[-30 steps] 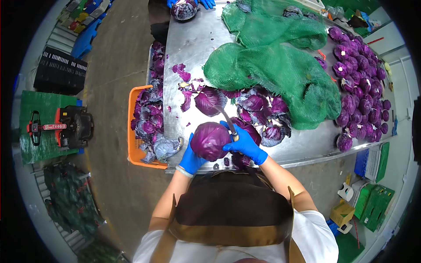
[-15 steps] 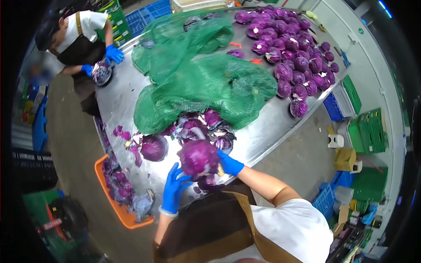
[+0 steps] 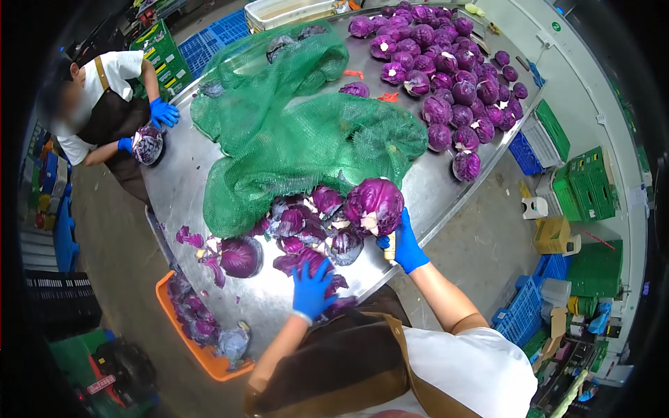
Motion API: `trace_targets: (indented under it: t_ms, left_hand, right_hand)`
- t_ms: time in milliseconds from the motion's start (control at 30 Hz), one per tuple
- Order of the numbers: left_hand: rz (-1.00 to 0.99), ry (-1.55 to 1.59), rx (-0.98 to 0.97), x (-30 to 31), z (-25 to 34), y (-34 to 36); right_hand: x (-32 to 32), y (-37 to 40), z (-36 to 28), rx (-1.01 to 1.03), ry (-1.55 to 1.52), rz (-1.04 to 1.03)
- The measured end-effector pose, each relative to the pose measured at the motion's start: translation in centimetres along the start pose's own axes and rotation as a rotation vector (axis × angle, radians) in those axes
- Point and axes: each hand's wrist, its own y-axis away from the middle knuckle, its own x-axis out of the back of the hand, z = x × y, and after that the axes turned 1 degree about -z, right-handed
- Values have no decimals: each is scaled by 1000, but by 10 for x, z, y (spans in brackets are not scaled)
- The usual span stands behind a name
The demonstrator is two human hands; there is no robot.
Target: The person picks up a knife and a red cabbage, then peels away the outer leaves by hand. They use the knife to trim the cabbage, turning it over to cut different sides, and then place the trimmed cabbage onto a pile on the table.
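My right hand (image 3: 410,244), in a blue glove, is wrapped round a red cabbage (image 3: 375,203) and a short pale handle (image 3: 390,247); whatever the handle belongs to is hidden. The cabbage is raised over the near right part of the metal table, its cut stem facing me. My left hand (image 3: 313,289), also gloved in blue, has its fingers spread over loose purple leaves (image 3: 301,260) and seems to touch them. To its left lies another red cabbage (image 3: 240,257). A heap of trimmed leaves and cabbage pieces (image 3: 296,221) stretches in front of both hands.
Green netting (image 3: 313,143) covers the middle of the metal table (image 3: 171,184). Many red cabbages (image 3: 463,90) are piled far right. An orange bin (image 3: 202,359) with leaves stands at the left edge. A co-worker (image 3: 115,104) handles a cabbage (image 3: 148,145) at the far left.
My right hand has carried the cabbage up and to the right, with its stem end now showing. My left hand has left the cabbage and moved right, onto the leaves.
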Motion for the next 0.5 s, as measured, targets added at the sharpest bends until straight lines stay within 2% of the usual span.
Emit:
trace_targets:
  t_ms: [33, 100, 133, 267, 367, 433, 500]
  left_hand:
    - [-20, -62, 51, 0, -9, 9]
    - [12, 16, 187, -9, -40, 35]
    - [54, 3, 216, -10, -56, 49]
    - [133, -41, 461, 16, -118, 93]
    - [158, -98, 674, 40, -177, 123]
    - [218, -166, 834, 37, -219, 142]
    - [252, -132, 932, 48, -253, 157]
  right_hand:
    - [2, -3, -4, 32, 5, 28]
    - [13, -8, -13, 94, 15, 87]
    - [23, -10, -22, 84, -8, 54]
    - [17, -16, -69, 201, -13, 78]
    - [5, -33, -121, 416, 38, 175]
    - [17, -54, -167, 516, 26, 169]
    - [-10, -77, -218, 728, -78, 275]
